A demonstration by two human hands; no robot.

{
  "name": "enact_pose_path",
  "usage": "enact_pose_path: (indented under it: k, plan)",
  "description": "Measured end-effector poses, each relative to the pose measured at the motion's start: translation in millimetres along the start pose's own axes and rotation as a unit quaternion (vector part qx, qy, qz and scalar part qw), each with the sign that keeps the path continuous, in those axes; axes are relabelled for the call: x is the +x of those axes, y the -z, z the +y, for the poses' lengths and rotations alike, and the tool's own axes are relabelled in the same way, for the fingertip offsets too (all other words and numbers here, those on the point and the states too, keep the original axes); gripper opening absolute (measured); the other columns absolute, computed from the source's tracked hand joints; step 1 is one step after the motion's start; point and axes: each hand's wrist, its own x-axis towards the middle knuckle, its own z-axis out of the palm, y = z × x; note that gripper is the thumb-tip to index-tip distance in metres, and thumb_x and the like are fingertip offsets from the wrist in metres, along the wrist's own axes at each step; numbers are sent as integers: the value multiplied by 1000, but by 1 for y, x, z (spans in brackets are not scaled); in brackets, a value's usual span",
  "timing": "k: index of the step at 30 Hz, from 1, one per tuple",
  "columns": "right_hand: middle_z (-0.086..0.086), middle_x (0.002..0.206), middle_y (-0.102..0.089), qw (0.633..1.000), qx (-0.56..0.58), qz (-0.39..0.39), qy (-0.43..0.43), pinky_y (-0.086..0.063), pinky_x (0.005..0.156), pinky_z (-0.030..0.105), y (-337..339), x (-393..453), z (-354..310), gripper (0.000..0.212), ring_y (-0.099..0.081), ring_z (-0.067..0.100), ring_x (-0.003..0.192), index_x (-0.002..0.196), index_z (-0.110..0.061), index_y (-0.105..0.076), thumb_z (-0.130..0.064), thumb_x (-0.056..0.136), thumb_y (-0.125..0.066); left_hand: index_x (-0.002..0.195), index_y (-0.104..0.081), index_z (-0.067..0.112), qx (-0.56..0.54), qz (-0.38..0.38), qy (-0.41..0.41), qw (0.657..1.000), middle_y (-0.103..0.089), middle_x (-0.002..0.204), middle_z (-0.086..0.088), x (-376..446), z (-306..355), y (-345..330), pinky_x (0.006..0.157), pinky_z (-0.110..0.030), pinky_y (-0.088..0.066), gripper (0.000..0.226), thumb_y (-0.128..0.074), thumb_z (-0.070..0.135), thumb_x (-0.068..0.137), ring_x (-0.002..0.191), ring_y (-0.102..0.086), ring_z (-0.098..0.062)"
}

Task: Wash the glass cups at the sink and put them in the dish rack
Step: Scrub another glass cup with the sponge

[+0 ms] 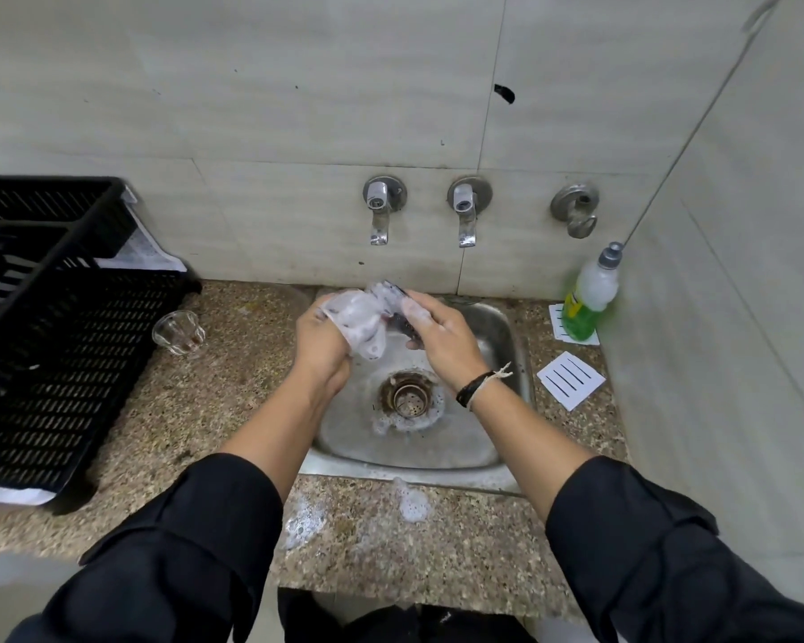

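Note:
Over the steel sink [497,327], my left hand [319,338] grips a glass cup [360,320] covered in white foam. My right hand [442,334] presses a dark scrubber [402,324] against the cup's side; most of the scrubber is hidden by foam and fingers. A second glass cup [179,330] stands on the speckled counter to the left, beside the black plastic dish rack [52,345]. No cups are visible in the rack.
Two wall taps [378,211] [466,213] hang above the sink, no water running. A green dish soap bottle [592,297] stands at the right, with a white striped card [571,379] near it. Foam blobs [411,503] lie on the counter's front edge. A strainer [408,395] sits in the drain.

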Motion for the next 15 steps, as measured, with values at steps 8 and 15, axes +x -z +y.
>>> enact_pose_path:
  k: [8,15]
  plan:
    - [-7,96,-73,990,-90,38,101,-51,91,36,-6,-3,-20,17,-64,13,99,89,-44,-73,-38,97,-59,104,-70,-4,75,24,7,997,-69,88,-20,-3,16,0,72,-43,-61,14,-63,-3,92,76,-66,-30]
    - [7,138,-53,912,-373,61,161,-41,107,36,-3,-12,-27,51,-48,25,130,138,-26,-59,-51,97,-41,79,-61,25,383,-35,-219,897,-69,79,7,-12,10,-3,67,-20,-45,24,-71,3,83,74,-62,-16]
